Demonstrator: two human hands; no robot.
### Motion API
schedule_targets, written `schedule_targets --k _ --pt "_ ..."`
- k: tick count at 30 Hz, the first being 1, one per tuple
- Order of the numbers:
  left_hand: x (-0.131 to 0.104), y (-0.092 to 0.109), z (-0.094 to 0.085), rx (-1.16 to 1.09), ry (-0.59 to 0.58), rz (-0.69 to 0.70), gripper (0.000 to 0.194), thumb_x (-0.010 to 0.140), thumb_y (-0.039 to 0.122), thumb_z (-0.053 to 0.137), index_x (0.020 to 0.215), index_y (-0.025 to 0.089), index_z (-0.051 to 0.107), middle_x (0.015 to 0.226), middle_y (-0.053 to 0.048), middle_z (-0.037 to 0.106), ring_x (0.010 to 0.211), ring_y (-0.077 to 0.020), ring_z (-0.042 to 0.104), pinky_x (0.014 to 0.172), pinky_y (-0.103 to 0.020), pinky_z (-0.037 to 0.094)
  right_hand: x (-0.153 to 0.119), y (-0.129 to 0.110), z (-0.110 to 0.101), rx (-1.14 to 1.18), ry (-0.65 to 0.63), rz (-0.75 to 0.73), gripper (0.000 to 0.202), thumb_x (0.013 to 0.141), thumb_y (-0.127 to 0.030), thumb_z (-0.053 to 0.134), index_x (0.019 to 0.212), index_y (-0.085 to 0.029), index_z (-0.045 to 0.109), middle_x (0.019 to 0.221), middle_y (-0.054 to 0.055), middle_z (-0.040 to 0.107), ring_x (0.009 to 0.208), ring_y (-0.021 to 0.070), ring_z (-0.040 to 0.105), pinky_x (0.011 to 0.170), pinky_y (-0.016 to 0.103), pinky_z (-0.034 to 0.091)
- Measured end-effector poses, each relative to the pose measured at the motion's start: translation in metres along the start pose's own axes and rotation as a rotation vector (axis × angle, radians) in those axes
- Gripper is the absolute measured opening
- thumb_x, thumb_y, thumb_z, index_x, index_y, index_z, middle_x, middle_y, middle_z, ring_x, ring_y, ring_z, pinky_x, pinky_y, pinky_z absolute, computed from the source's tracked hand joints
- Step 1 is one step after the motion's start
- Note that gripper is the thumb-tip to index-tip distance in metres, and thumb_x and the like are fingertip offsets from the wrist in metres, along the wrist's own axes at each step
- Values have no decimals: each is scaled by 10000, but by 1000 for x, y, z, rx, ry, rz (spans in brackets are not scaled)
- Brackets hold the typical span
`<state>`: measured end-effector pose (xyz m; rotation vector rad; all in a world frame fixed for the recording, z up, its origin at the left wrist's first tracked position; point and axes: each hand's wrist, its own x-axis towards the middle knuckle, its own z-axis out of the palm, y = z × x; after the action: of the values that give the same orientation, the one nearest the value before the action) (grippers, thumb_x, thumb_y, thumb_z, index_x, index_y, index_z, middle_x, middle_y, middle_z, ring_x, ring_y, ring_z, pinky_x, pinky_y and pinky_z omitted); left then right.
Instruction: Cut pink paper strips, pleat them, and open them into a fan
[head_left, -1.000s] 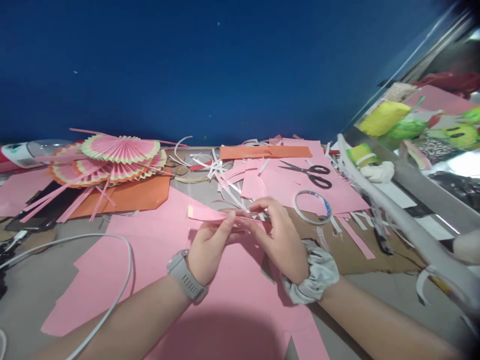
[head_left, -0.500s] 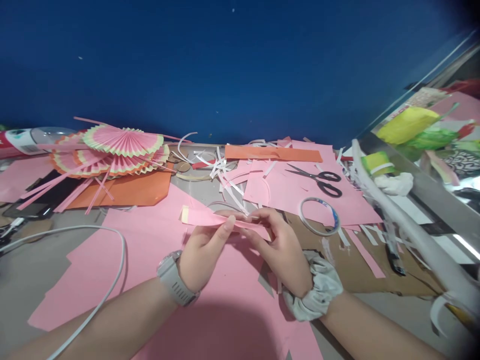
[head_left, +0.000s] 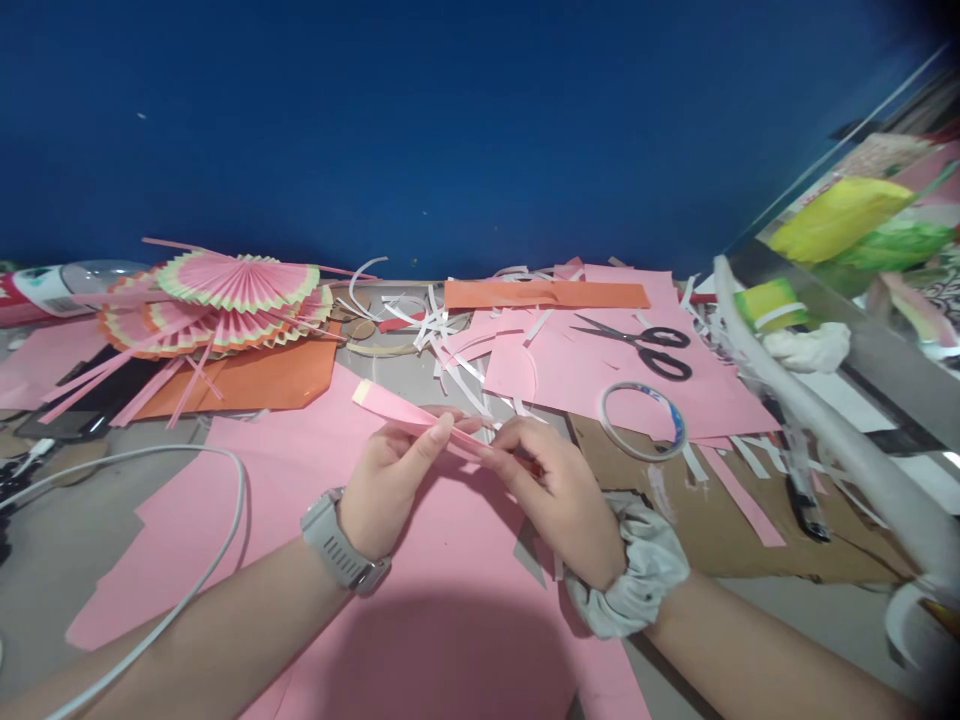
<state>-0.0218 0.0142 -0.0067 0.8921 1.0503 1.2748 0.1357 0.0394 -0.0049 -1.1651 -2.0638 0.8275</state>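
Note:
Between my two hands is a narrow pink paper strip (head_left: pixel 394 405) with a pale yellow end at its upper left. My left hand (head_left: pixel 397 470) pinches its middle, thumb on top and fingers beneath. At the lower right end, my right hand (head_left: pixel 559 490) grips the strip between thumb and fingers; that end is partly hidden by the fingers. Both hands are over a large pink paper sheet (head_left: pixel 442 590). Beyond the right hand lie black-handled scissors (head_left: pixel 637 345) on another pink sheet (head_left: pixel 592 375), and a roll of clear tape (head_left: pixel 606 425).
Pleated paper fans (head_left: pixel 240 290) rest at the left on orange paper (head_left: pixel 262 385). A white cable (head_left: pixel 241 500) crosses near my left forearm. A box cutter (head_left: pixel 806 510) lies at right on cardboard (head_left: pixel 705 540). White paper scraps (head_left: pixel 435 325) lie at the back.
The strip has turned: its yellow end has risen and its other end now slopes down into my right fingers. My right hand's fingers have closed further. The view has shifted slightly.

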Motion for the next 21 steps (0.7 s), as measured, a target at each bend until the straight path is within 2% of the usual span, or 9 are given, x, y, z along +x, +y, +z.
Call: schedule_targets --k 6,11,21 --pt "2 0 0 -88 -16 -35 277 849 327 526 929 116 686 913 -95 701 854 -206 641 807 -337 499 2 -2 0 -5 -28 43 214 881 -332 467 737 -203 559 690 -19 605 656 139 553 610 261 383" --pt "3 1 1 -165 -40 -41 262 849 311 528 929 113 679 865 -89 709 752 -199 663 693 -331 541 3 -6 0 73 -80 66 234 900 -320 438 727 -207 547 680 -38 632 656 126 569 649 256 384" --pt "4 -2 -2 -231 -60 -58 228 861 280 518 873 115 675 859 -84 709 781 -209 668 685 -342 561 2 -6 1 67 -104 100 252 913 -325 421 714 -211 526 635 -69 628 646 104 558 691 242 353"
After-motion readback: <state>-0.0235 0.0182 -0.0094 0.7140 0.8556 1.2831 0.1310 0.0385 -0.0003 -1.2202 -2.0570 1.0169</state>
